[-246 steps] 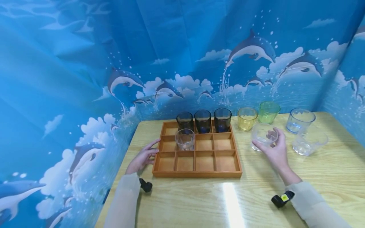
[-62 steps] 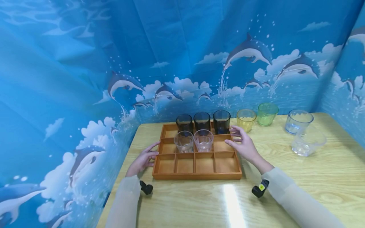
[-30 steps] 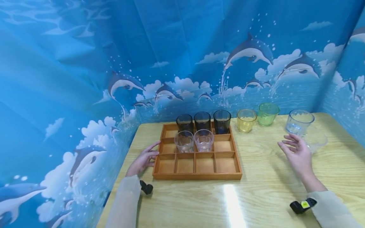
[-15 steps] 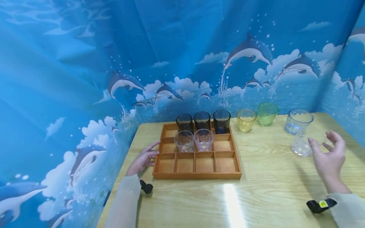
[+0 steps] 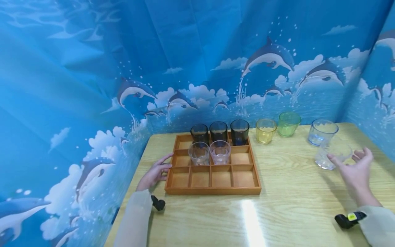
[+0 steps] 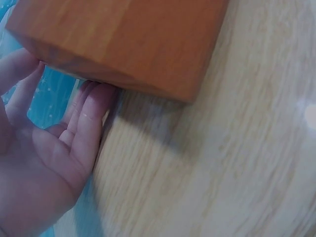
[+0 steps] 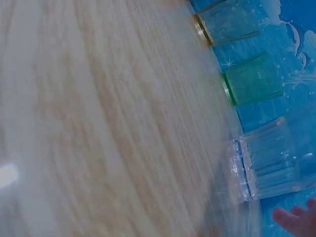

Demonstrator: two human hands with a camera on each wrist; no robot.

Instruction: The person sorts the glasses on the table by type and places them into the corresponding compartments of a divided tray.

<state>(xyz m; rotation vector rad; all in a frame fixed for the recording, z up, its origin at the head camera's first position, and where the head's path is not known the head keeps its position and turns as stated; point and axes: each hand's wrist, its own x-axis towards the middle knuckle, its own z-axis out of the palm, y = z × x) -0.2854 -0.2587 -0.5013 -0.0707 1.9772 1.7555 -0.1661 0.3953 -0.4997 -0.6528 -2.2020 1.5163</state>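
Blue dolphin-print backdrop [image 5: 191, 51]; pale wood-grain table [image 5: 213, 219]; partitioned wooden tray [image 5: 200, 176], centre.
Tray contents: three dark glasses [image 5: 239, 133], far row; two clear tumblers [image 5: 220, 152], middle row. Left hand [image 5: 155, 173]: fingers loosely extended, touching the tray's left side. Right hand [image 5: 355, 171]: thumb and fingers spread beside a clear glass [image 5: 324, 159] at table right, near the blue-tinted glass [image 5: 321, 132]. Green glass [image 5: 289, 124] and yellow glass [image 5: 265, 132]: farther left.

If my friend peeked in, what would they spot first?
Probably the blue backdrop with dolphins, behind the table. Next, the tray: three dark glasses in its back row, two clear ones in the middle. Then maybe the right hand, by a clear glass.
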